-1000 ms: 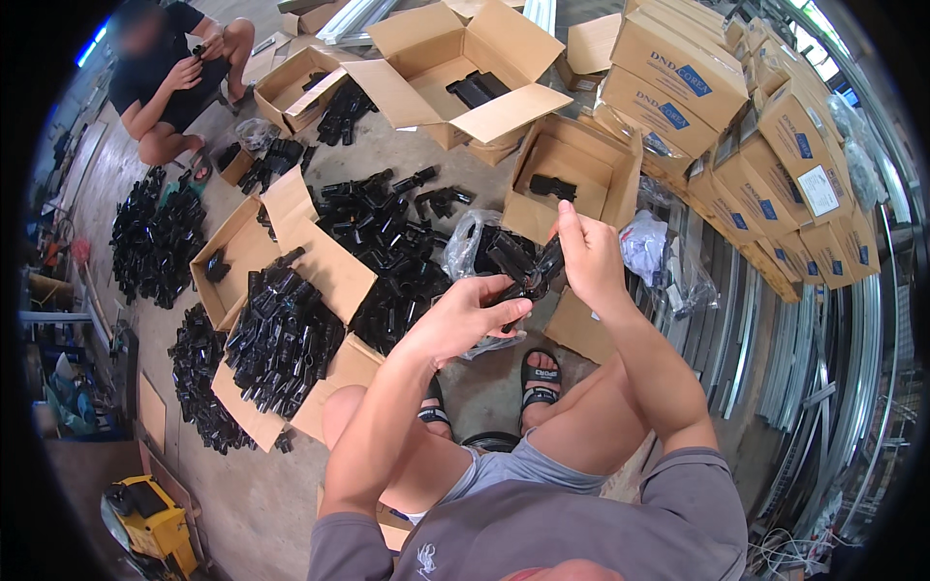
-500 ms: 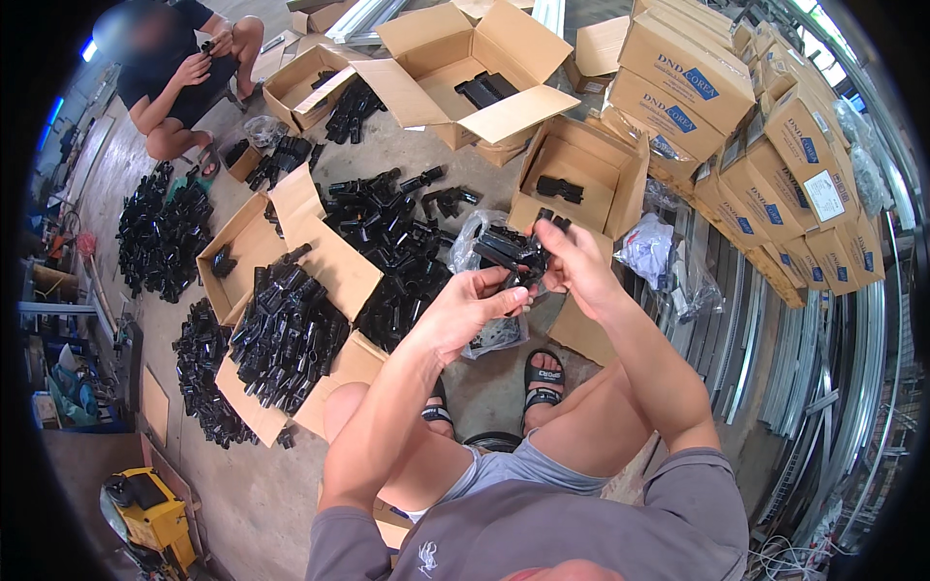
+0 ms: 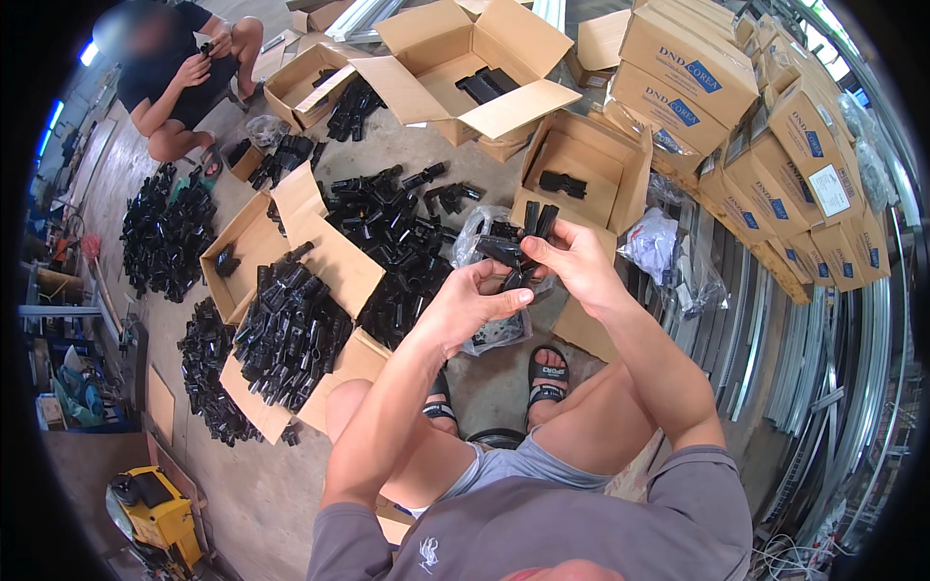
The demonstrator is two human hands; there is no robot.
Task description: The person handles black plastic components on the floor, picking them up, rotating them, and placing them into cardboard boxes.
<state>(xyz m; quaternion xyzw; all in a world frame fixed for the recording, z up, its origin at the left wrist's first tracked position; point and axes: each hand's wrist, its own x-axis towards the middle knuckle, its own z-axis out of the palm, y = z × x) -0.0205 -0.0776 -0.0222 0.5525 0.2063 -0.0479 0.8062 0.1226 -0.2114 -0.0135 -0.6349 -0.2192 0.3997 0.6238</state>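
Above my knees, my left hand (image 3: 475, 308) and my right hand (image 3: 578, 266) meet around glossy black plastic fittings. My left fingers and thumb close on a black fitting (image 3: 499, 250) from below and the left side. Between my right thumb and fingers another black piece (image 3: 540, 219) stands upright, its two prongs pointing up. Whether the pieces are joined cannot be made out, as my fingers cover where they meet. Just beneath my hands lies a clear plastic bag (image 3: 492, 337) with small contents. Beyond my right hand, an open carton (image 3: 628, 160) holds a few black fittings (image 3: 563, 184).
Heaps of black fittings (image 3: 392, 232) cover the floor ahead and left, some piled on an open carton (image 3: 334, 271). A larger carton (image 3: 426, 53) stands farther off. Stacked boxes (image 3: 678, 77) and metal profiles (image 3: 804, 358) line the right. Another person (image 3: 160, 77) squats at far left, handling a small part.
My right hand has shifted its hold, and the black piece in it now stands more upright. My left hand stays nearly in place, still gripping its fitting.
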